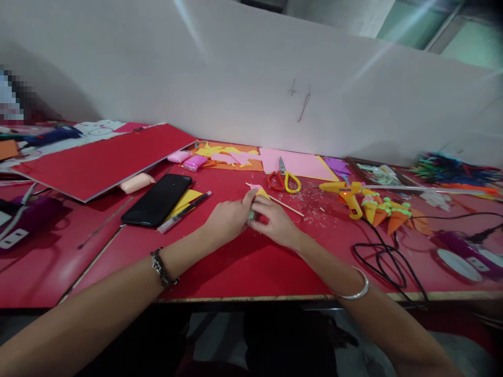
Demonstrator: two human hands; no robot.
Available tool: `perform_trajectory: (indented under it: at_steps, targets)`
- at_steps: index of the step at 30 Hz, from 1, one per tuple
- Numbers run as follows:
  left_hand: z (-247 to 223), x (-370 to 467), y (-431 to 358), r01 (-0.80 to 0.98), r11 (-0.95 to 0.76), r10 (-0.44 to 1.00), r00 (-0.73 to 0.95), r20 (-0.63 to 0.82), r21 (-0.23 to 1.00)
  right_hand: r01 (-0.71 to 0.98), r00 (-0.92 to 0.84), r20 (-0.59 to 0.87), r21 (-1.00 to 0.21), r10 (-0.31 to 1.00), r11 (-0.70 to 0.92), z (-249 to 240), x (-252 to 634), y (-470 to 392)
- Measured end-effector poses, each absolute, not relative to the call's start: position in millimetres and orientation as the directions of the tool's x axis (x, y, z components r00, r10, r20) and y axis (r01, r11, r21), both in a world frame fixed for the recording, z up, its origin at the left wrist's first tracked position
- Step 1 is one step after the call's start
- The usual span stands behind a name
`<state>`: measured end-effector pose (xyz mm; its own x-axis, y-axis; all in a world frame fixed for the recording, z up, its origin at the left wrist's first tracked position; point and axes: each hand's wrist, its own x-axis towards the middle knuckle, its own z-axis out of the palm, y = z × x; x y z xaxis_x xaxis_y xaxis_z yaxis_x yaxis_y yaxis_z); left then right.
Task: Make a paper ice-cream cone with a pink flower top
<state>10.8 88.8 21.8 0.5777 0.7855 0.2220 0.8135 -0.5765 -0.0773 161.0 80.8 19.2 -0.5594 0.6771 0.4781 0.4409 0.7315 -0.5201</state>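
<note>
My left hand (231,215) and my right hand (277,221) meet above the middle of the red table. Between their curled fingers is a small pale-green piece (252,215), mostly hidden, so its kind is unclear. Both hands appear closed around it. Just behind the fingers a pink and yellow piece (259,190) shows, partly covered. A thin wooden stick (288,206) lies by my right hand. Farther back rest scissors (283,178) with one red and one yellow handle. Left of my left hand are a pen (188,209) and a black phone (157,200).
A yellow glue gun (348,196) with its light on lies at right beside several small orange and yellow paper cones (383,209). Its black cable (387,262) loops toward the table edge. Pink paper (293,163), paper scraps (228,155) and a red board (106,159) lie at the back.
</note>
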Motion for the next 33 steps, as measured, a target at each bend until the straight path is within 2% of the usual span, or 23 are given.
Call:
perform_trajectory:
  at_steps: [5,12,16,21,25,28,31,33]
  targets:
    - [21.8,8.7,92.2,0.787,-0.616,0.748,0.600,0.284,-0.039,0.423,-0.540,0.516,-0.517,0.665,0.744,23.0,158.9,76.6]
    - [29.6,4.9,93.5,0.750,-0.661,0.712,0.619,0.331,0.019,0.334,-0.394,0.553,-0.658,0.734,0.675,25.5,156.5,70.5]
    - [30.7,4.0,95.1,0.752,-0.659,0.712,0.613,0.343,0.023,0.224,-0.314,0.505,-0.783,0.804,0.580,22.5,156.5,73.4]
    - [33.4,1.6,99.8,0.789,-0.613,0.733,0.590,0.339,-0.047,0.006,-0.161,0.392,-0.917,0.906,0.398,16.1,155.9,78.7]
    - [37.9,-6.9,107.0,0.831,-0.534,0.785,0.556,0.273,-0.155,-0.164,-0.014,0.319,-0.936,0.948,0.312,16.7,159.1,84.1]
    - [37.5,-16.6,115.8,0.865,-0.471,0.824,0.502,0.263,-0.175,-0.251,0.074,0.288,-0.921,0.955,0.298,20.1,164.5,89.4]
    - [34.5,-24.9,122.6,0.880,-0.451,0.835,0.476,0.277,-0.151,-0.216,0.143,0.274,-0.929,0.951,0.300,21.5,171.9,94.4]
    - [32.9,-27.4,124.0,0.876,-0.464,0.822,0.481,0.304,-0.133,-0.096,0.145,0.302,-0.944,0.942,0.317,20.1,176.3,97.1]
